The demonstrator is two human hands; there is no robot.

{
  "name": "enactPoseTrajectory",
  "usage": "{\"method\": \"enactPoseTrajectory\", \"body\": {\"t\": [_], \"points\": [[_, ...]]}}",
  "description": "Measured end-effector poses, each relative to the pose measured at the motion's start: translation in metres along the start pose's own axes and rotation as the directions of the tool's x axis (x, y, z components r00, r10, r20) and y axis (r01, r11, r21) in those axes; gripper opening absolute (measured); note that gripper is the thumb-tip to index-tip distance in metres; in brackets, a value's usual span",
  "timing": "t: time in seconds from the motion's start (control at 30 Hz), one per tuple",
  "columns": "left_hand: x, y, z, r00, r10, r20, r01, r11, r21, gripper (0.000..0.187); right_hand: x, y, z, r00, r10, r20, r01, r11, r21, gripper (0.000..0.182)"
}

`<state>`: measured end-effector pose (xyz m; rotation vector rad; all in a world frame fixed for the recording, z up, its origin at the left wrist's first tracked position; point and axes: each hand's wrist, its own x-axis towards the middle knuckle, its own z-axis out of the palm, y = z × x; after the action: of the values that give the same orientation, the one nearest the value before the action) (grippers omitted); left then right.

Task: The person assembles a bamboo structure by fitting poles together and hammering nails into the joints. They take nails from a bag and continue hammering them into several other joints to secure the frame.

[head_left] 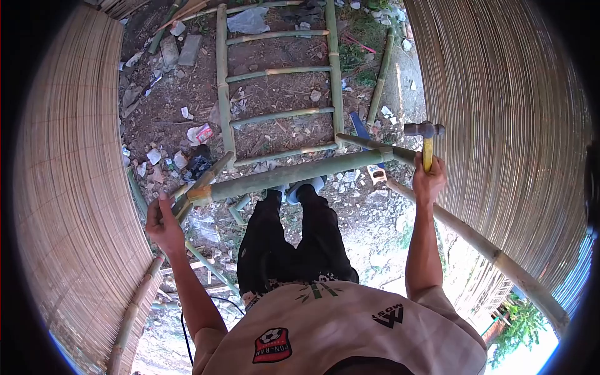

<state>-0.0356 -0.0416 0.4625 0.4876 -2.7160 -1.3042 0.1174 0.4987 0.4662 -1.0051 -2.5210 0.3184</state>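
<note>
My right hand is wrapped round the yellow handle of a hammer, its dark metal head pointing up beside the right end of a thick green bamboo crossbar. At the crossbar's left end, my left hand is closed, thumb and fingertips together near the bamboo joint. Whatever lies in that pinch is too small to make out. The crossbar spans in front of my legs and meets a slanting bamboo pole at each end. Beyond it extends a ladder-like bamboo frame with several rungs.
Woven bamboo screens rise on the left and right. A handsaw with a blue blade lies past the crossbar's right end. A loose bamboo pole, bricks, stones and litter are on the dirt. A long pole runs along the right.
</note>
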Motion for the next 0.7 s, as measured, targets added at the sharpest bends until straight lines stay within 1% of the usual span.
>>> {"method": "enactPoseTrajectory", "body": {"t": [0.07, 0.1, 0.17, 0.2, 0.27, 0.4, 0.43, 0.5, 0.53, 0.6, 0.63, 0.67, 0.7], "points": [[0.006, 0.002, 0.006, 0.997, -0.064, 0.033, 0.065, 0.997, -0.036, 0.032, -0.001, 0.005, 0.001, 1.0, 0.01, 0.019, -0.01, 1.0, 0.005, 0.021], [0.009, -0.001, 0.007, 0.998, -0.062, 0.029, 0.063, 0.997, -0.038, 0.032, 0.0, 0.007, 0.002, 1.0, 0.007, 0.016, -0.008, 1.0, 0.009, 0.021], [0.015, -0.006, 0.008, 0.995, -0.058, 0.078, 0.068, 0.989, -0.132, 0.032, 0.001, 0.007, 0.005, 0.999, 0.029, 0.02, -0.029, 0.999, -0.021, 0.022], [0.017, -0.009, 0.008, 0.996, -0.055, 0.071, 0.064, 0.989, -0.131, 0.032, -0.001, 0.006, 0.005, 0.999, 0.027, 0.019, -0.027, 1.0, -0.013, 0.022], [0.02, -0.002, 0.012, 0.991, -0.109, 0.084, 0.122, 0.977, -0.173, 0.031, -0.004, 0.005, 0.003, 0.996, 0.086, 0.039, -0.085, 0.996, -0.023, 0.023], [0.028, 0.002, 0.02, 0.992, -0.111, 0.057, 0.12, 0.977, -0.177, 0.032, -0.008, 0.011, 0.004, 1.0, 0.011, 0.007, -0.011, 1.0, 0.005, 0.024], [0.03, 0.002, 0.021, 0.992, -0.119, 0.036, 0.123, 0.975, -0.182, 0.032, -0.009, 0.008, 0.002, 1.0, 0.026, 0.014, -0.026, 1.0, -0.002, 0.025], [0.035, 0.002, 0.022, 0.997, -0.06, 0.056, 0.066, 0.991, -0.115, 0.033, -0.011, 0.008, 0.001, 0.999, 0.027, 0.026, -0.027, 1.0, -0.015, 0.026], [0.036, 0.001, 0.022, 0.997, -0.067, 0.031, 0.07, 0.991, -0.118, 0.033, -0.013, 0.011, 0.001, 1.0, 0.007, 0.03, -0.007, 1.0, 0.001, 0.026], [0.038, -0.002, 0.025, 0.998, -0.06, 0.034, 0.064, 0.991, -0.118, 0.034, -0.016, 0.018, 0.003, 1.0, -0.009, 0.015, 0.009, 1.0, -0.013, 0.027], [0.038, -0.004, 0.026, 0.996, -0.082, 0.043, 0.089, 0.981, -0.17, 0.034, -0.015, 0.017, 0.004, 1.0, -0.023, -0.002, 0.023, 1.0, -0.019, 0.028], [0.036, -0.007, 0.026, 0.995, -0.09, 0.037, 0.095, 0.98, -0.176, 0.034, -0.014, 0.018, 0.001, 0.999, -0.034, -0.001, 0.034, 0.999, -0.02, 0.028], [0.036, -0.009, 0.025, 0.995, -0.082, 0.065, 0.089, 0.988, -0.123, 0.033, -0.011, 0.018, 0.001, 0.999, -0.023, 0.027, 0.024, 0.999, -0.03, 0.029]]}}
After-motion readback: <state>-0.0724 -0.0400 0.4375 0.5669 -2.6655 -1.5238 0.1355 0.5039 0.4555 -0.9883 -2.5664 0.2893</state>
